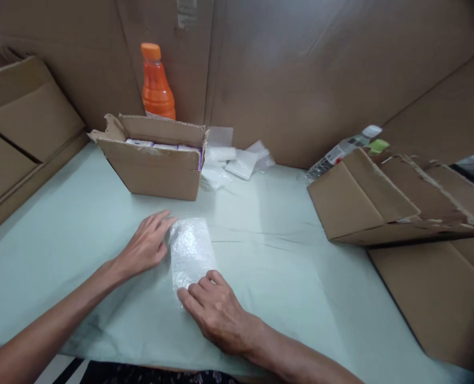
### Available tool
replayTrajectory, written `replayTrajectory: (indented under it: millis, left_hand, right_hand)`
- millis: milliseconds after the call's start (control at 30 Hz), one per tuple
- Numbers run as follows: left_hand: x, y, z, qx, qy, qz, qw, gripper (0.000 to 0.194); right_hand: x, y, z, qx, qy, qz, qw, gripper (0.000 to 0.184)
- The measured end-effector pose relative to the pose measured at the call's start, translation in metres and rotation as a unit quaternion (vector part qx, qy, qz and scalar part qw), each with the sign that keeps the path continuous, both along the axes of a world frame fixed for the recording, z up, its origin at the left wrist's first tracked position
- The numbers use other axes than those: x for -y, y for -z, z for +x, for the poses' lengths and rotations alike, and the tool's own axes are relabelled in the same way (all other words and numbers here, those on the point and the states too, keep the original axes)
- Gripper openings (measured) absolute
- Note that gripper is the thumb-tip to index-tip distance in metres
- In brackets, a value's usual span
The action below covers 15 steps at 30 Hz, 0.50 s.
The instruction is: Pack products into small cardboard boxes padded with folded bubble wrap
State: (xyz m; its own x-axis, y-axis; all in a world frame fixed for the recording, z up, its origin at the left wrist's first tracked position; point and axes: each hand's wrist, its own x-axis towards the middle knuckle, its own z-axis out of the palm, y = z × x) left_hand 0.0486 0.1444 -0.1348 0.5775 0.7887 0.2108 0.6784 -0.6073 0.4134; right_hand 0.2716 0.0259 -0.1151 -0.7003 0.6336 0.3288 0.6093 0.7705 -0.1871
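A flat piece of bubble wrap (pixel 192 248), perhaps a bag, lies lengthwise on the pale green cloth in front of me. My left hand (pixel 151 240) is at its upper left edge, fingers stretched out and the tips at or just beside the corner. At the lower end, my right hand (pixel 219 309) has its fingers curled down on the bubble wrap, covering that end. Beyond the hands stands an open cardboard box (pixel 157 168) holding several white and purple packs (pixel 165 146).
Several clear plastic bags (pixel 241 162) lie right of the box. An orange bottle (pixel 157 88) stands behind it. At right, a clear bottle (pixel 341 149) leans behind open cartons (pixel 353 202). Another large carton (pixel 24 122) stands at left. Cardboard walls (pixel 285 74) close off the back.
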Motion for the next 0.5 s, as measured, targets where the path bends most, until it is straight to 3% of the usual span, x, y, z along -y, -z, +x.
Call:
replayTrajectory:
  millis: [100,167,233,367,433,500]
  left_hand:
    - [0.050,-0.011,-0.019,0.015,0.085,-0.030,0.996,0.080]
    - [0.078,-0.013,-0.019,0.028,0.132,-0.045,0.990,0.084]
    - [0.094,-0.006,-0.014,0.049,0.141,-0.023,0.989,0.079]
    - [0.097,0.017,-0.004,0.086,0.115,0.020,0.989,0.058]
    - [0.095,0.021,-0.004,0.093,0.122,0.009,0.988,0.049]
    - [0.094,0.019,-0.005,0.099,0.132,0.000,0.986,0.042]
  right_hand:
    - [-0.003,0.013,-0.012,-0.016,0.016,-0.053,0.998,0.024]
    - [-0.004,0.012,-0.015,-0.038,0.009,-0.100,0.994,0.020]
    - [-0.004,0.004,-0.014,-0.069,-0.010,-0.145,0.987,0.019]
    - [-0.008,-0.024,0.005,-0.187,0.005,-0.268,0.945,0.026]
    - [-0.016,-0.033,0.016,-0.263,0.059,-0.326,0.906,0.023]
    - [-0.029,-0.030,0.023,-0.322,0.097,-0.387,0.858,0.026]
